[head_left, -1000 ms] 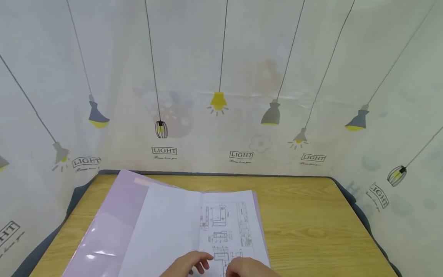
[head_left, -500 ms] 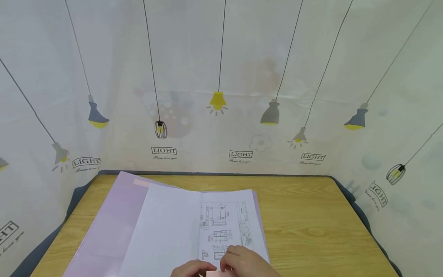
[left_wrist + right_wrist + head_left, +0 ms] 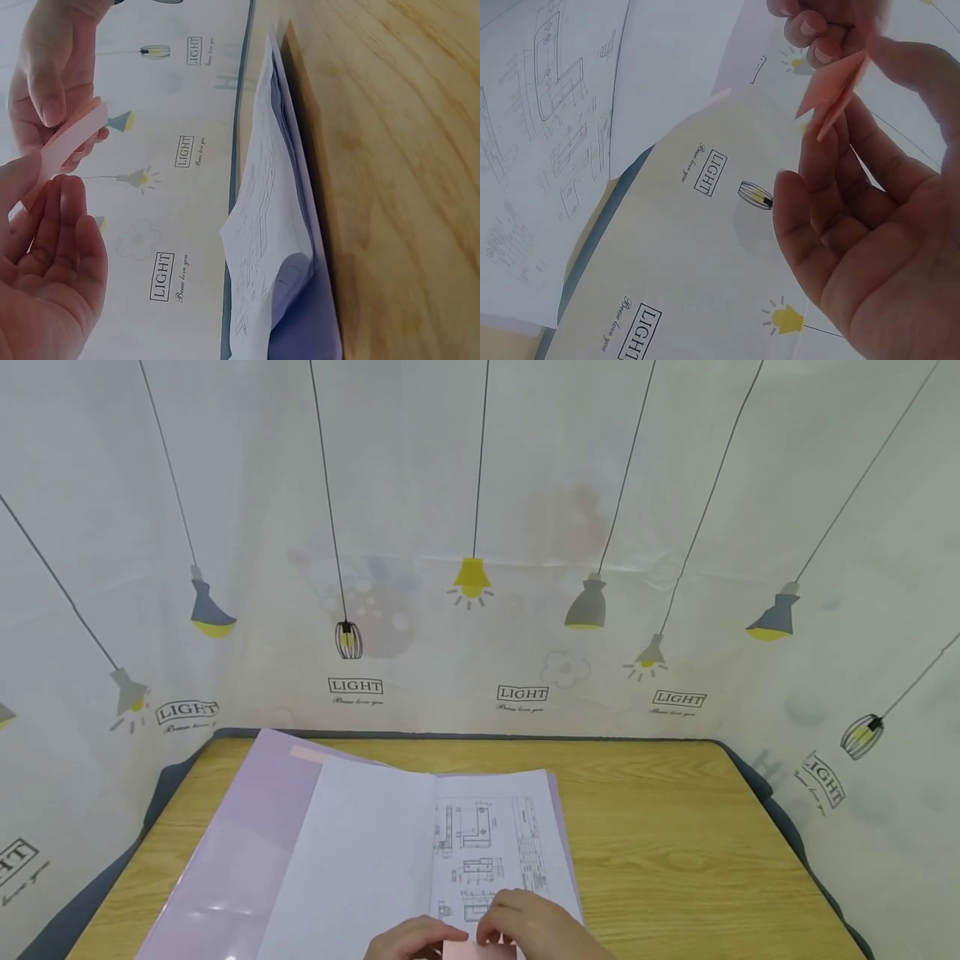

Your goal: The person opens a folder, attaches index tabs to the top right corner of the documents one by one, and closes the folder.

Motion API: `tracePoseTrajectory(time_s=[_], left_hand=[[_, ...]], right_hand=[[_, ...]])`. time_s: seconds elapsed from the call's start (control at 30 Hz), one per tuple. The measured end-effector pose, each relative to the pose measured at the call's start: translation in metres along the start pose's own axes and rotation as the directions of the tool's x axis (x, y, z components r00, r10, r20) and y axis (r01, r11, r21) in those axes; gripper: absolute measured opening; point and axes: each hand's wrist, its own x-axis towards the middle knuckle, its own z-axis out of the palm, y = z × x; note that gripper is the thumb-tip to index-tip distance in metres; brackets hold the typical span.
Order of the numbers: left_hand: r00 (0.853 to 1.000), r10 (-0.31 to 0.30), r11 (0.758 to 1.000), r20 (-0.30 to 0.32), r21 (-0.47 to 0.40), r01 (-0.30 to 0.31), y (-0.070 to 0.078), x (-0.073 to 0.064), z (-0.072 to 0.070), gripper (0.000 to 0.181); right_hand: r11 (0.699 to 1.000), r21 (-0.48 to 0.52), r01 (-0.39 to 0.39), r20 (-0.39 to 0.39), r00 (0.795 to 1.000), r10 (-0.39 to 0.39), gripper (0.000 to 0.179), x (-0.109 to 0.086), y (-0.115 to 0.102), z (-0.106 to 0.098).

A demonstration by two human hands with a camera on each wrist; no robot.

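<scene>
A small pad of pink sticky notes point(image 3: 478, 951) shows at the bottom edge of the head view, between the two hands. My left hand point(image 3: 412, 937) pinches one end; in the left wrist view its thumb lies on the pink paper point(image 3: 75, 139). At the other end my right hand point(image 3: 536, 925) pinches the pad between thumb and fingers. The right wrist view shows the pink layers point(image 3: 832, 94) slightly spread apart. Beneath the hands, an open lilac folder point(image 3: 217, 877) lies with a printed technical drawing point(image 3: 480, 852) on its right page.
A blank white page point(image 3: 360, 852) covers the folder's left side, with a pale pink tab point(image 3: 306, 754) near its top. The folder rests on a wood-grain table point(image 3: 675, 843) with a dark edge. Behind hangs a pale curtain point(image 3: 420, 485) printed with lamps.
One second ago the pink pad was out of the head view and the hands were a little further apart. The pad has since come up into sight between them. The folder stays put.
</scene>
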Motion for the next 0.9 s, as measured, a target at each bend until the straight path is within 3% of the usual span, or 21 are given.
tracePoseTrajectory(time_s=[0.17,0.43,0.53,0.67,0.73,0.83,0.9], left_hand=[[0.999,-0.048,0.996,0.015,-0.071,0.049,0.0064,0.001,-0.0033,0.023],[0.996,-0.085,0.994,0.007,-0.074,0.085,0.0089,0.0027,-0.004,0.022],[0.998,-0.065,0.996,-0.002,-0.067,0.064,0.0073,0.003,-0.0047,0.022],[1.0,-0.027,0.996,0.008,-0.086,0.027,0.0056,0.0031,-0.0052,0.023],[1.0,-0.019,0.995,0.017,-0.097,0.02,0.0052,0.0032,-0.0055,0.024],[1.0,-0.009,0.994,0.025,-0.109,0.012,0.0057,0.0037,-0.0062,0.025],[1.0,0.007,0.994,0.024,-0.11,-0.004,0.0065,0.0041,-0.0066,0.026]], right_hand=[[1.0,0.006,0.02,-0.03,0.999,-0.02,0.021,-0.0042,0.0047,-0.0032],[1.0,0.003,-0.01,-0.047,0.999,0.01,0.021,-0.0067,0.0017,-0.0055],[0.997,-0.066,0.046,-0.111,0.992,-0.053,0.015,-0.005,0.0016,-0.0043],[0.971,-0.199,0.135,-0.2,0.964,-0.175,0.008,-0.0022,0.0045,-0.002],[0.96,-0.24,0.141,-0.22,0.956,-0.195,0.006,-0.0015,0.0057,-0.0013],[0.962,-0.253,0.102,-0.237,0.958,-0.164,0.007,-0.0011,0.0054,-0.0002],[0.981,-0.187,0.045,-0.243,0.966,-0.091,0.009,-0.0008,0.0031,0.0004]])
